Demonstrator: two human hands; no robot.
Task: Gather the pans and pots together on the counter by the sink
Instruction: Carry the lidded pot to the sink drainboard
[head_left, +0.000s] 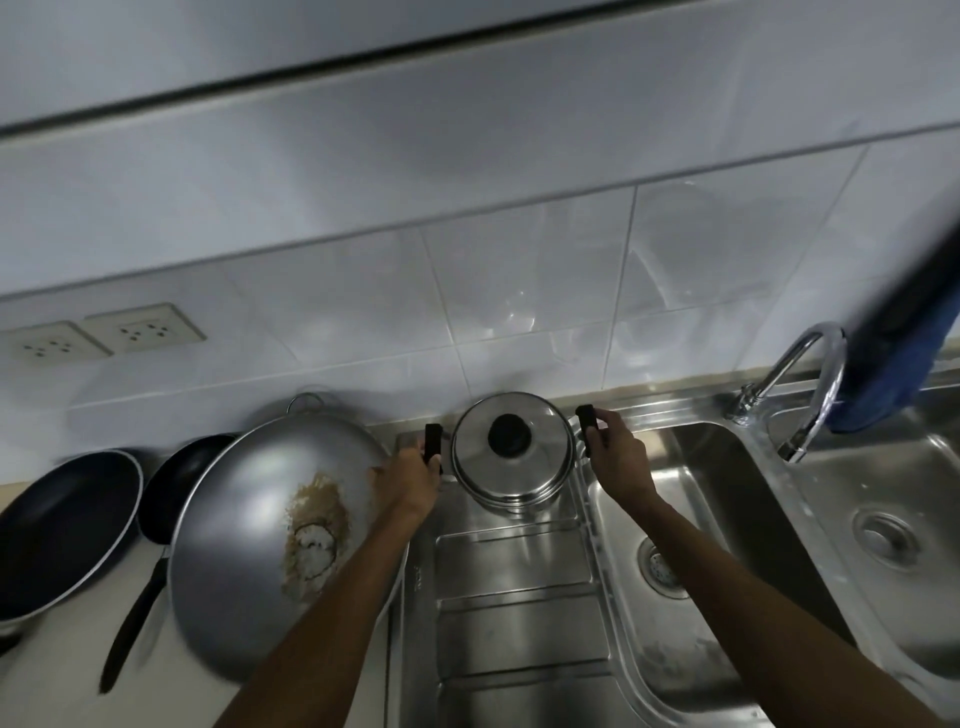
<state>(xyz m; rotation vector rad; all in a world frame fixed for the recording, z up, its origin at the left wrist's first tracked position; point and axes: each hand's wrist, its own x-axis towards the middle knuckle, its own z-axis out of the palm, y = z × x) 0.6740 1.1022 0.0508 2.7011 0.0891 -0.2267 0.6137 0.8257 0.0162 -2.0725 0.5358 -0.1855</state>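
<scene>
A steel pot with a lid and black knob stands at the back of the ribbed steel drainboard. My left hand grips the pot's left black handle, and my right hand grips its right black handle. Left of the pot a large grey wok with brownish residue leans over the counter edge. Behind the wok lies a small black frying pan with a long black handle. A larger black pan sits at the far left.
Right of the drainboard are two steel sink basins and a curved chrome faucet. A blue cloth hangs at the upper right. Two wall sockets sit in the tiled backsplash on the left.
</scene>
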